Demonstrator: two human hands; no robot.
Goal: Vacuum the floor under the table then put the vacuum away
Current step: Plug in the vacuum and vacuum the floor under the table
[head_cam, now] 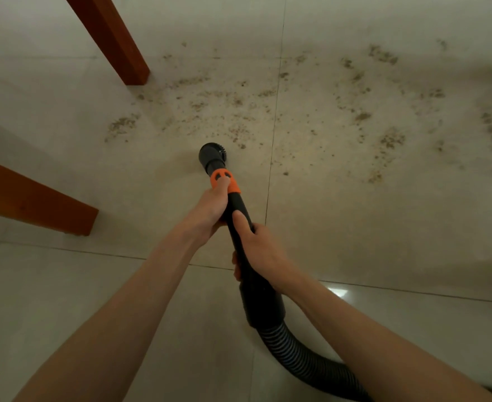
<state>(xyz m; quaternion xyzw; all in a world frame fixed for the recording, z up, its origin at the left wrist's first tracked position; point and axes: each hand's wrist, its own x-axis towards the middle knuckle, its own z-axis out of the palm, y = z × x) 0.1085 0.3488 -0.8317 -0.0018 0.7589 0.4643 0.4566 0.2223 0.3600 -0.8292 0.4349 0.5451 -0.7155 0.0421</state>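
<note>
I look down at the pale tiled floor [384, 227] through the head camera; both bare arms reach forward and both hands hold the black vacuum wand [240, 227]. The left hand [210, 211] grips the wand higher up, fingers curled round it, and its thumb lies on the orange collar [224, 182]; the right hand [260, 248] grips the wand lower down, thumb stretched along the top of the tube and the other fingers wrapped under it. Neither hand is loose; both are closed firmly on the wand.

The round brush nozzle [211, 156] at the far end of the wand is down at the floor, at the near edge of the scattered brown crumbs [239, 111]; I cannot tell if the bristles touch the tile. The crumbs spread wide to the right and up to the wooden table leg [114, 36]; a second wooden leg [35, 198] stands at the left, near the left forearm. Behind the right hand, the wand joins a ribbed black hose [291, 355]; it curves away to the lower right, under the right forearm.
</note>
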